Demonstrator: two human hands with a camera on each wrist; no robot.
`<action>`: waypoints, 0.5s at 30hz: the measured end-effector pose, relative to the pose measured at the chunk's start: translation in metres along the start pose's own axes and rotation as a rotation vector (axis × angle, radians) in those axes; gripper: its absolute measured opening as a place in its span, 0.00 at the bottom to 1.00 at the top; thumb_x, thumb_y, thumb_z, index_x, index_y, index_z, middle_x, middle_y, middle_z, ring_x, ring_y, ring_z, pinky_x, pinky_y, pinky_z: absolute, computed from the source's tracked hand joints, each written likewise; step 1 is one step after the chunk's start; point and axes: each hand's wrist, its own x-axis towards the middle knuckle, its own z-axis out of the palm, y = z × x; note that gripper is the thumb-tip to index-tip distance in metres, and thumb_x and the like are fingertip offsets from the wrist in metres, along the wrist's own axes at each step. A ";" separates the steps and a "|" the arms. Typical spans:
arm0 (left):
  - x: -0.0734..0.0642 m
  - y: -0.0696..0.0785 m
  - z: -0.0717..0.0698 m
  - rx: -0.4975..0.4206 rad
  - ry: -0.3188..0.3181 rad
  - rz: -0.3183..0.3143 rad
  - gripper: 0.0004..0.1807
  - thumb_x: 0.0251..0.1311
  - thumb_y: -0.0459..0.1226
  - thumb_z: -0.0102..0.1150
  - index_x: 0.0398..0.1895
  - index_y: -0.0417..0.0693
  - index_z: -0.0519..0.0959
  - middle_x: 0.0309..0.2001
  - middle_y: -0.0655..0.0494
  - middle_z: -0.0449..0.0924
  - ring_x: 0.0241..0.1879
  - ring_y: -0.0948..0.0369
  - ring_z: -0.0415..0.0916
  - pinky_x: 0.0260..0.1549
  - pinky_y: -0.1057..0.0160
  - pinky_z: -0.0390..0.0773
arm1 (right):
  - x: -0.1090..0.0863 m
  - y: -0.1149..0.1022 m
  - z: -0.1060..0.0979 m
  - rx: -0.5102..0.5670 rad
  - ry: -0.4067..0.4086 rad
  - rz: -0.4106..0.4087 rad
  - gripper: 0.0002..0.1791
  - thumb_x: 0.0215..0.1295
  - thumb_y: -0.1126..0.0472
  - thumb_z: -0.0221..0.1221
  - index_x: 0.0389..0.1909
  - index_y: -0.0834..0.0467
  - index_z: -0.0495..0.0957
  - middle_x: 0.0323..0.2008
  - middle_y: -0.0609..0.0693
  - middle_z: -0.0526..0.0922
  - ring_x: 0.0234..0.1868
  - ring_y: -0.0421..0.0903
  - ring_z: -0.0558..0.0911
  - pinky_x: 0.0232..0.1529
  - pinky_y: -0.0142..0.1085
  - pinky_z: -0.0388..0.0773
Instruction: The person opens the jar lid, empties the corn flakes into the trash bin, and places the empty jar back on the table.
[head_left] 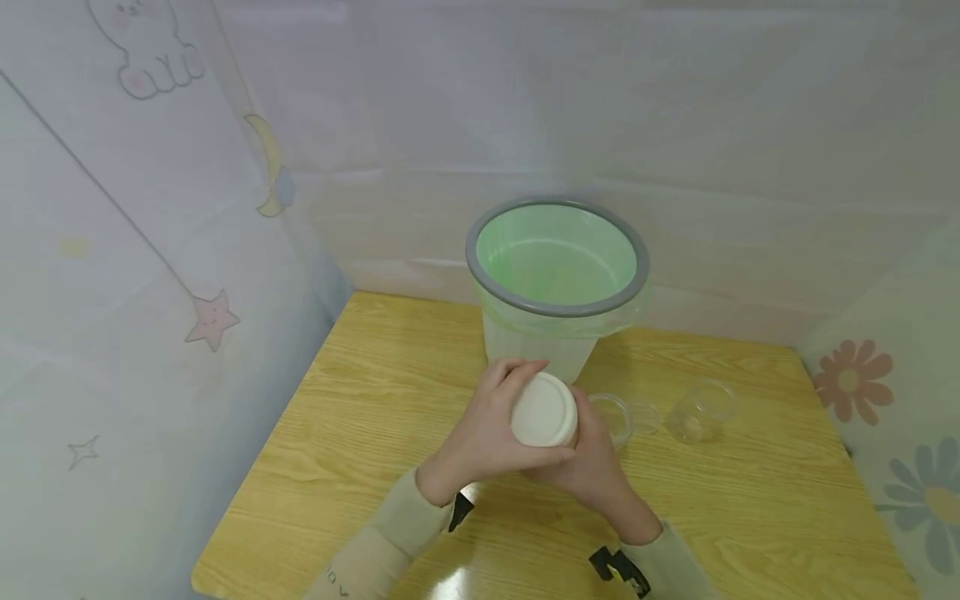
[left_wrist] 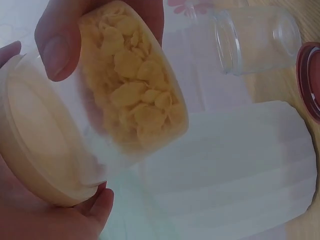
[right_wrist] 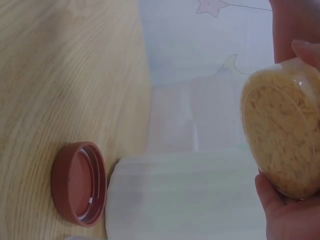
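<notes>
Both hands hold a clear plastic jar of yellow flakes (left_wrist: 135, 85) above the table, in front of the bin. My left hand (head_left: 483, 429) curls round its cream-white lid (head_left: 542, 410), which faces up toward the head camera. Below it, my right hand (head_left: 592, 467) grips the jar's body, its thumb against the wall in the left wrist view. The lid sits on the jar's mouth; whether it is loose I cannot tell. From the right wrist, the jar's round base (right_wrist: 280, 130) shows flakes pressed against it.
A white bin (head_left: 536, 346) with a grey rim and green liner stands behind the hands. To the right are a clear jar (head_left: 701, 412), a clear disc (head_left: 643, 417) and another clear round container (head_left: 618, 421). A red-brown lid (right_wrist: 75, 185) lies on the wooden table.
</notes>
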 end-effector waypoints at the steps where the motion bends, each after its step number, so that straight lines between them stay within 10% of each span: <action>1: 0.000 0.000 0.000 0.006 0.003 0.007 0.57 0.37 0.58 0.83 0.74 0.58 0.67 0.62 0.61 0.64 0.60 0.61 0.64 0.54 0.53 0.75 | -0.001 0.001 0.000 0.007 0.004 0.006 0.59 0.28 0.70 0.83 0.69 0.63 0.64 0.59 0.60 0.76 0.55 0.57 0.78 0.48 0.55 0.80; 15: -0.002 -0.004 -0.010 -0.052 -0.041 0.039 0.60 0.39 0.54 0.85 0.77 0.52 0.62 0.68 0.59 0.61 0.66 0.61 0.61 0.63 0.50 0.69 | 0.005 0.002 -0.019 0.128 0.119 0.115 0.62 0.35 0.72 0.83 0.75 0.56 0.60 0.64 0.54 0.72 0.62 0.49 0.73 0.60 0.42 0.71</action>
